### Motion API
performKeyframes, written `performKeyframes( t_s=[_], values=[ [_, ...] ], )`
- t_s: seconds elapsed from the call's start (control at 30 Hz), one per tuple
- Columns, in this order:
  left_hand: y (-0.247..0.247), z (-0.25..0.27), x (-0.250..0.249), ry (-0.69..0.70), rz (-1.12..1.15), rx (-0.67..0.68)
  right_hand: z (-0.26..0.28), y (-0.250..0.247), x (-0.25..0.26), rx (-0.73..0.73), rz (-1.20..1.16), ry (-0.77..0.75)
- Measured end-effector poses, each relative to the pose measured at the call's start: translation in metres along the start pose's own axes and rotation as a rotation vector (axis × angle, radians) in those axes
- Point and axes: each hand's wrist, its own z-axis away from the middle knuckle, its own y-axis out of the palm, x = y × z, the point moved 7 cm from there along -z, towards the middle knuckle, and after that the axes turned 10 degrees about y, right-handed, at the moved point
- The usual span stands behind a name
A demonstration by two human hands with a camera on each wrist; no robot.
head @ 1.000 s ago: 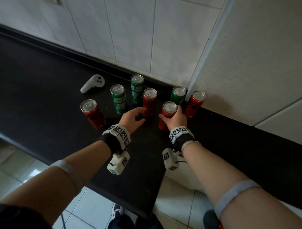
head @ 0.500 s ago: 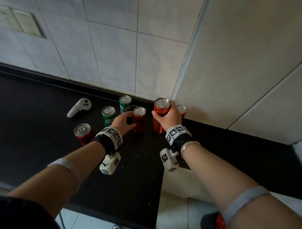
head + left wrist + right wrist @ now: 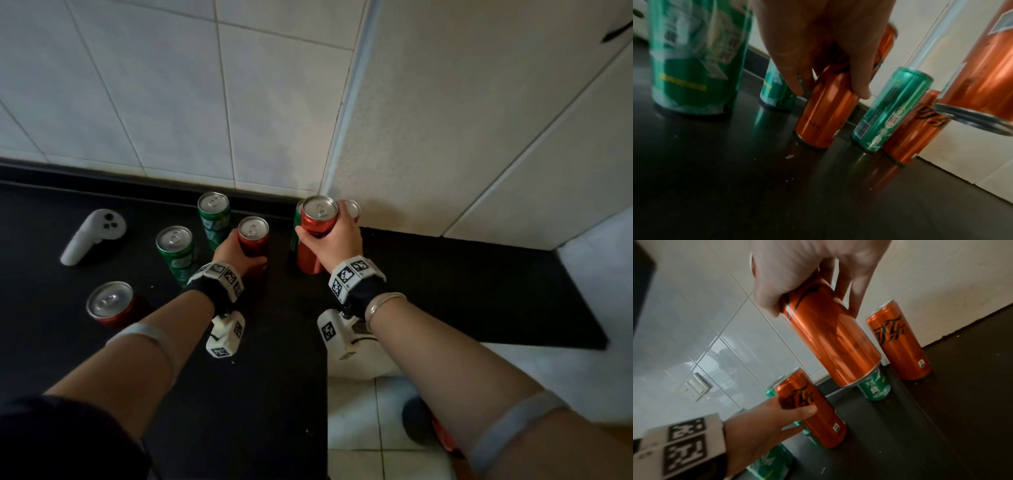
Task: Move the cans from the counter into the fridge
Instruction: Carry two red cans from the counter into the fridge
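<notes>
Several slim red and green cans stand on the black counter [image 3: 445,274] near the tiled wall. My right hand [image 3: 334,236] grips a red can [image 3: 318,219] near its top and holds it clear of the counter; the right wrist view shows that lifted red can [image 3: 834,340] with its base in the air. My left hand [image 3: 239,250] wraps round another red can [image 3: 253,236], and the left wrist view shows this second red can [image 3: 828,110] standing on the counter. A green can [image 3: 873,386] and a red can [image 3: 898,345] stand behind the lifted one.
Two green cans [image 3: 213,216] [image 3: 174,250] and one red can [image 3: 109,303] stand left of my left hand. A white controller [image 3: 92,236] lies at the far left. A white textured panel [image 3: 462,137] rises on the right. The counter's edge drops to a tiled floor [image 3: 359,428].
My right hand has lifted its red can off the counter. My left hand reached forward and closed round the middle red can. The view tilted up towards the wall.
</notes>
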Motion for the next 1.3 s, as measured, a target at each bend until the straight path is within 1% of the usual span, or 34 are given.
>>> performKeyframes(
  t_s=[0.1, 0.2, 0.3, 0.37, 0.43, 0.57, 0.7, 0.83, 0.93, 1.07, 1.3],
  values=[
    [0.007, -0.007, 0.003, 0.009, 0.067, -0.026, -0.003, 0.005, -0.009, 0.008, 0.008, 0.027],
    [0.006, -0.009, -0.003, 0.05, 0.037, -0.025, -0.005, 0.006, -0.015, 0.017, 0.017, 0.035],
    [-0.002, -0.003, -0.016, 0.078, 0.055, -0.061, -0.004, 0.002, -0.017, 0.016, 0.021, 0.042],
    [-0.011, 0.002, -0.035, 0.126, 0.102, -0.098, -0.002, -0.002, -0.016, 0.017, 0.026, 0.047],
    [-0.019, 0.006, -0.058, 0.186, 0.123, -0.106, 0.0, -0.007, -0.016, 0.004, 0.034, 0.063],
    [-0.042, 0.018, -0.113, 0.291, 0.055, -0.049, 0.005, -0.027, 0.0, -0.028, 0.011, 0.061],
    [-0.061, 0.032, -0.157, 0.372, 0.045, -0.047, 0.015, -0.061, 0.019, -0.087, -0.001, 0.041],
    [-0.066, 0.047, -0.191, 0.472, 0.07, -0.035, 0.032, -0.1, 0.032, -0.19, 0.003, 0.04],
    [-0.057, 0.065, -0.211, 0.538, 0.074, 0.007, 0.051, -0.126, 0.033, -0.243, 0.025, 0.06],
    [-0.031, 0.093, -0.23, 0.598, 0.102, 0.098, 0.081, -0.156, 0.02, -0.31, 0.055, 0.103],
    [0.039, 0.152, -0.257, 0.692, 0.157, 0.269, 0.143, -0.213, -0.035, -0.424, 0.027, 0.268]
  ],
)
